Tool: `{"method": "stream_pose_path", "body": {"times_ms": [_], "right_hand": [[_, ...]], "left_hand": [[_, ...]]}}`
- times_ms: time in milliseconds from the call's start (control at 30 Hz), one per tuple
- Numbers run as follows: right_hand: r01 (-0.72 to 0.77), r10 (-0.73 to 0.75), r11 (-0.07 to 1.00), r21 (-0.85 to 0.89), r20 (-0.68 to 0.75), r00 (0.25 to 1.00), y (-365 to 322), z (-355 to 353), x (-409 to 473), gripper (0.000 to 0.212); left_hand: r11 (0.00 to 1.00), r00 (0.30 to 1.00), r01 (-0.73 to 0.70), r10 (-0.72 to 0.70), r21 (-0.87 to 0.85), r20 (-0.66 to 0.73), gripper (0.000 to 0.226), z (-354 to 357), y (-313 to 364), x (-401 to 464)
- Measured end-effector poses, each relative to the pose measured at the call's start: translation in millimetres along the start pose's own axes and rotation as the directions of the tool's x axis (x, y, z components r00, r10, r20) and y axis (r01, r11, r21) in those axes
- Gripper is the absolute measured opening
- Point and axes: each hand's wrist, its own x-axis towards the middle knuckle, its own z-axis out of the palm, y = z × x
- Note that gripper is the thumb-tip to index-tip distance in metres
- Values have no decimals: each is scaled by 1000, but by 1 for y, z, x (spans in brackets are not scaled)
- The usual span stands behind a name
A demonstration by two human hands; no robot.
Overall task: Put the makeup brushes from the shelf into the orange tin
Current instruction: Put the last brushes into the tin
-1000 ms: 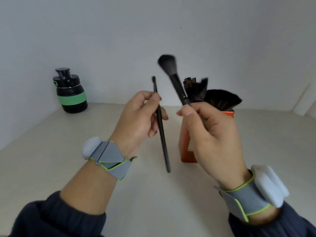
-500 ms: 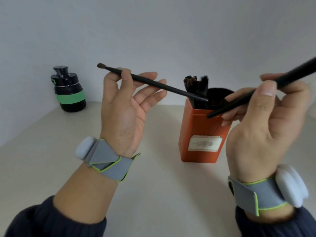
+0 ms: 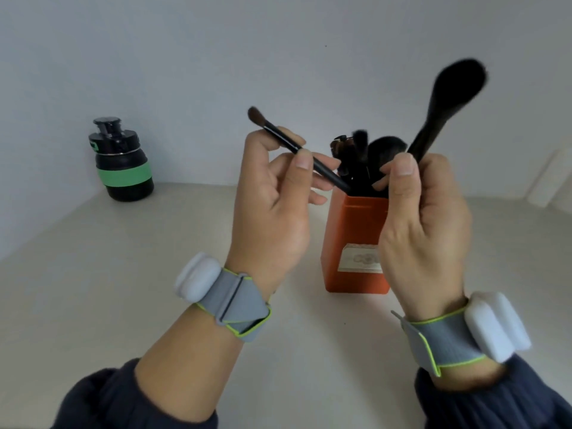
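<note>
Your thin brush (image 3: 297, 148) tip now dipped into orange tin (image 3: 349, 243); big brush (image 3: 445, 109) swung upright. Left hand (image 3: 272, 212), right hand (image 3: 424, 224) fingers pinching handles; release next.

Lighting/quality: soft, even, diffuse; no glare.
Faint shadows on shelf (image 3: 93, 289). Large brush head (image 3: 458, 85) motion-blurred; wide-angle bending at frame edges.

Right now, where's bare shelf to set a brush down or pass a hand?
Bare shelf lies between the green-banded bottle and the left hand, and in front of the orange tin between both wrists. Right of the right hand also looks bare. Crowded: the tin's mouth, where both held brushes meet those inside.
</note>
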Motion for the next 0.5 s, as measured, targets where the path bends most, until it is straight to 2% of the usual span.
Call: {"method": "stream_pose_path", "body": {"times_ms": [67,200,333,433,500], "right_hand": [[24,-24,999,-25,-4,1000,2,0,0,43],[74,-74,997,-23,-17,997,1,2,-2,20],[56,-56,998,-4,26,998,-2,3,-3,18],[14,-14,1000,-13,32,999,-4,3,-2,7],[-1,1,1000,-23,14,1000,-6,3,-1,15]], "left_hand": [[999,1000,4,-5,35,12,7,6,-3,-3],[991,1000,15,-17,135,14,8,18,-8,-8],[981,999,39,-40,192,2,14,26,-13,-10],[985,998,62,-63,160,-2,36,27,-12,-9],[984,998,66,-66,163,-4,47,27,-11,-9]]}}
